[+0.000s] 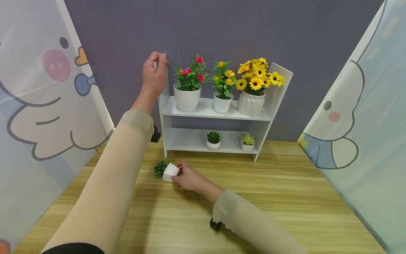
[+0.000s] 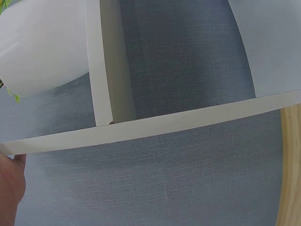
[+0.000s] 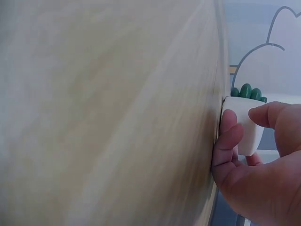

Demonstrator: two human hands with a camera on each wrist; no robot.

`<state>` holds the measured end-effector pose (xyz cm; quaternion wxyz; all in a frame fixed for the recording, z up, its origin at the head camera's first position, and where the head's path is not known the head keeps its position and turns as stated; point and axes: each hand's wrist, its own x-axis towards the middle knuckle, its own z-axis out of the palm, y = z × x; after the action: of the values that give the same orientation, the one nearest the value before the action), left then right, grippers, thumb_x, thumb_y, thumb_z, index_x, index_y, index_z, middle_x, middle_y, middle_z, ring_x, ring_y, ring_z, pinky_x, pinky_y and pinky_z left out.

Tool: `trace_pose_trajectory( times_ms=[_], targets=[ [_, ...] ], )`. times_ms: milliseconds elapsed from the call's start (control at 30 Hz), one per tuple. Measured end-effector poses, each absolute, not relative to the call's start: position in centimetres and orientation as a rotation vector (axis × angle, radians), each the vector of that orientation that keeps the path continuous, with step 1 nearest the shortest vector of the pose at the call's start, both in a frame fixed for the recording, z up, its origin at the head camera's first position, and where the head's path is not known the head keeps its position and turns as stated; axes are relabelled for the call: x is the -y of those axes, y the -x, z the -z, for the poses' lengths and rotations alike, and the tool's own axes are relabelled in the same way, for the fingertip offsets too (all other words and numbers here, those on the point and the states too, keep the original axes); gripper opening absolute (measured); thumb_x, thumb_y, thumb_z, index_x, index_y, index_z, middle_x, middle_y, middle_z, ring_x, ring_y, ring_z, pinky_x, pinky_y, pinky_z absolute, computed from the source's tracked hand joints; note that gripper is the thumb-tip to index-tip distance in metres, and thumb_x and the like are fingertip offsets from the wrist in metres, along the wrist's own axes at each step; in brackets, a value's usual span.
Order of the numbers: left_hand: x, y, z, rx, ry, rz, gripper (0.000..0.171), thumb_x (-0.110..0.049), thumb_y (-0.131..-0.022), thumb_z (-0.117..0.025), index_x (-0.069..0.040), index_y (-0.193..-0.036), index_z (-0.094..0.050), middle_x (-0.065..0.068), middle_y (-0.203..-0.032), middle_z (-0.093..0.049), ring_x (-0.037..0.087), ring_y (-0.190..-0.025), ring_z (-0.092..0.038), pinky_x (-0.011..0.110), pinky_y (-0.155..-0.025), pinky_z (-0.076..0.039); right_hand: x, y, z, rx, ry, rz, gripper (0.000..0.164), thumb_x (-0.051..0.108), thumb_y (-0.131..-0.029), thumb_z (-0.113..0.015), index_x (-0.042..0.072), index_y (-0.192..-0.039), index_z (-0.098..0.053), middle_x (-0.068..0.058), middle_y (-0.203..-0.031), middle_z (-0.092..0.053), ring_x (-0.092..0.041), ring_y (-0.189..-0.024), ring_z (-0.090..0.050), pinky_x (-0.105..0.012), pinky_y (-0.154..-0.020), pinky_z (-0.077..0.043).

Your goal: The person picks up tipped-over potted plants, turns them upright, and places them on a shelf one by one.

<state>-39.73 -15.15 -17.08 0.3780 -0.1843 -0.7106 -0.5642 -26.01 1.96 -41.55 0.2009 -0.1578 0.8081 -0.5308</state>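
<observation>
At the upper left corner of a white two-tier shelf, my left hand grips the top of the side panel. The left wrist view shows part of that hand at the end of the panel. On the wooden table in front of the shelf, a small potted succulent lies tipped on its side, green leaves to the left. My right hand holds its white pot from the right, thumb and fingers about the base. In the right wrist view the pot is between thumb and curled fingers, close to the table.
Pots of pink flowers, small yellow flowers and larger yellow flowers stand on the upper tier. Below them are a dark green succulent and a pale green one. A grey wall rises behind; printed cloths flank the table.
</observation>
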Motion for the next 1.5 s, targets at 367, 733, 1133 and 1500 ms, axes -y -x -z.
trace_pose_trajectory(
  times_ms=[367,733,1133,1500],
  targets=[
    [15.2,39.7,17.1,1.816,0.461,1.442,0.027,-0.032,-0.116,-0.051,-0.028,-0.089,-0.056,-0.013,-0.094,-0.054,0.006,-0.1,-0.053,0.026,-0.091,-0.04,-1.8,26.6,40.8,-2.593,0.537,1.23,0.074,0.039,-0.095,-0.088,0.01,-0.154,-0.054,-0.017,-0.142,-0.061,-0.027,-0.12,-0.065,-0.045,-0.1,-0.058],
    [15.1,39.6,17.0,1.818,0.463,1.446,0.027,-0.032,-0.116,-0.051,-0.027,-0.09,-0.056,-0.013,-0.096,-0.054,0.006,-0.104,-0.053,0.026,-0.096,-0.04,-1.4,26.7,40.6,-2.623,0.566,1.194,0.058,0.035,-0.098,-0.086,0.013,-0.147,-0.064,-0.012,-0.13,-0.066,-0.016,-0.1,-0.063,-0.027,-0.076,-0.056],
    [15.2,39.7,17.0,1.799,0.48,1.465,0.027,-0.031,-0.116,-0.052,-0.027,-0.09,-0.056,-0.013,-0.095,-0.054,0.007,-0.1,-0.053,0.025,-0.092,-0.041,-2.3,26.5,40.6,-2.525,0.526,1.313,0.056,0.024,-0.095,-0.089,0.013,-0.143,-0.063,-0.015,-0.132,-0.069,-0.02,-0.097,-0.07,-0.032,-0.071,-0.061],
    [15.1,39.6,17.0,1.818,0.471,1.445,0.026,-0.033,-0.116,-0.051,-0.028,-0.091,-0.055,-0.013,-0.096,-0.054,0.006,-0.1,-0.052,0.026,-0.092,-0.041,-3.6,26.5,40.7,-2.498,0.568,1.344,0.053,0.019,-0.095,-0.088,0.013,-0.14,-0.061,-0.014,-0.13,-0.07,-0.02,-0.098,-0.073,-0.031,-0.072,-0.061]
  ],
)
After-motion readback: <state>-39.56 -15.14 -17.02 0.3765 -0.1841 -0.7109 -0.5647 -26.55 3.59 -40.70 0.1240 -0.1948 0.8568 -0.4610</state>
